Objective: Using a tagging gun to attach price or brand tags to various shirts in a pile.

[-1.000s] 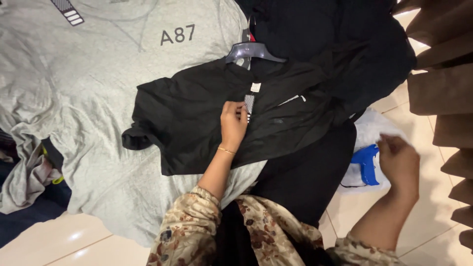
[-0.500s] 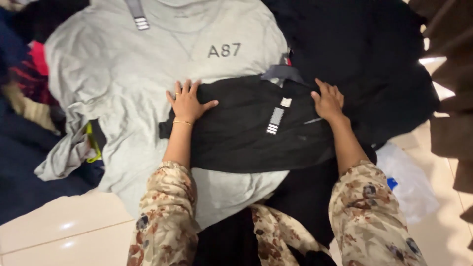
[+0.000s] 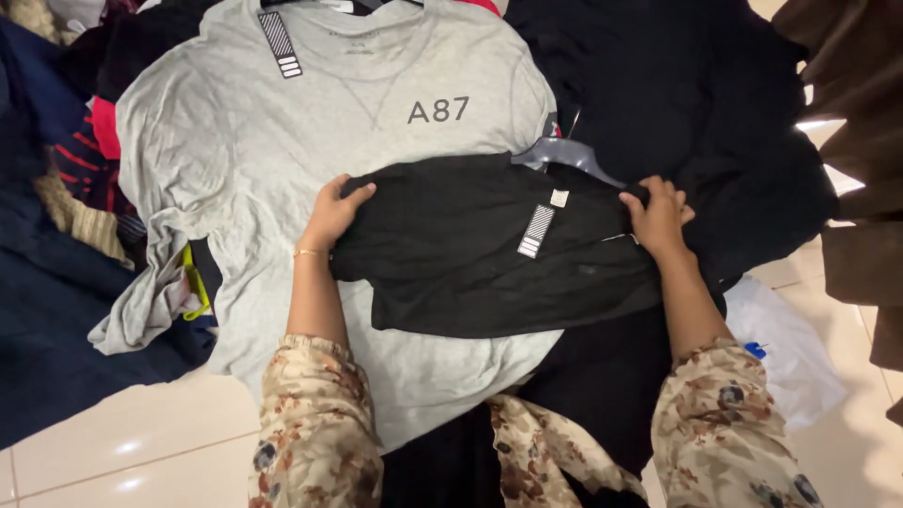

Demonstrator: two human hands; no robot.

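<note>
Head view: 2 hands on 1 black shirt (image 3: 470,254).
Left hand (image 3: 331,214): grips its left edge.
Right hand (image 3: 658,218): clenched on its right edge.
Black shirt: lies on grey shirt (image 3: 245,179), hanger (image 3: 564,155) at collar.
Striped tag (image 3: 536,231): on shirt's front.

Both my arms reach forward, well apart; my left hand (image 3: 331,214) and right hand (image 3: 658,218) curl their fingers in a grip.
</note>
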